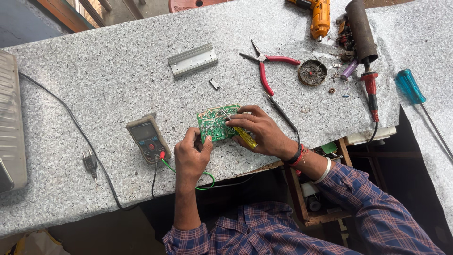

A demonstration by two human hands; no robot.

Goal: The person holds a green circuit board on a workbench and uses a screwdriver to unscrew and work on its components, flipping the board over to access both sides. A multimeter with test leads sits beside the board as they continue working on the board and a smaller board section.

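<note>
A small green circuit board (213, 123) lies on the speckled grey worktop (108, 80) in front of me. My left hand (191, 158) pinches the board's near left edge. My right hand (259, 130) is closed around a yellow-handled screwdriver (245, 137), whose thin metal tip rests on the board's upper right part. A grey multimeter (148, 138) sits just left of the board, with a green lead (188, 177) and a black lead running from its lower end under my left wrist.
Red-handled pliers (264, 66), a black probe (283, 113), an aluminium channel (192, 59), a round tin (312, 72), a soldering iron (368, 56), an orange drill (320, 16) and a blue screwdriver (415, 94) lie further back. A plug (90, 163) and cable lie left. The worktop's edge is near my chest.
</note>
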